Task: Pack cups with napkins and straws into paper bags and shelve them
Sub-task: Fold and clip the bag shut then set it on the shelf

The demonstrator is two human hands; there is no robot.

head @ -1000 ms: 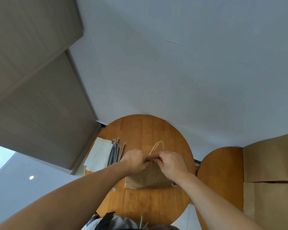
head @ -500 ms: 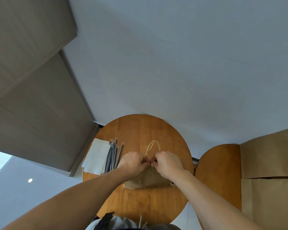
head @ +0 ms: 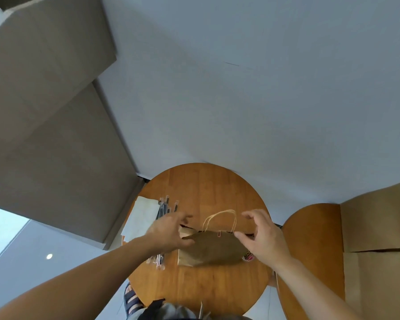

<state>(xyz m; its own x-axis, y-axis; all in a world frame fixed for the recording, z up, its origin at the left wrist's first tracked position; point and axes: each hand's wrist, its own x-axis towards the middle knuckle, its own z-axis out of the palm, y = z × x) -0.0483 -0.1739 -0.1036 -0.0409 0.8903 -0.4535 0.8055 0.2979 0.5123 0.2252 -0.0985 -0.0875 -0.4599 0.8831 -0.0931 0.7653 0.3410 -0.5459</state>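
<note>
While the paper bag [head: 213,249] is sitting at the middle of the round table [head: 206,188], both hands are hovering at the two ends of its mouth.
Left hand [head: 169,234] is covering the bag's left top corner, fingers loosely curled and thumb apart; cannot tell if it is gripping the paper. Right hand [head: 263,239] is arching over the right end, thumb tip touching the rim, fingers spread and curled above it, pinching nothing. Twine handles [head: 219,218] are standing up between the hands, and a red clip [head: 219,233] is sitting on the rim below them. Napkins [head: 143,218] are lying at the table's left edge, straws [head: 165,207] just beside them on the right, running under the left forearm. Flat bags [head: 376,222] are lying on a second table [head: 310,239] to the right of the round one.
</note>
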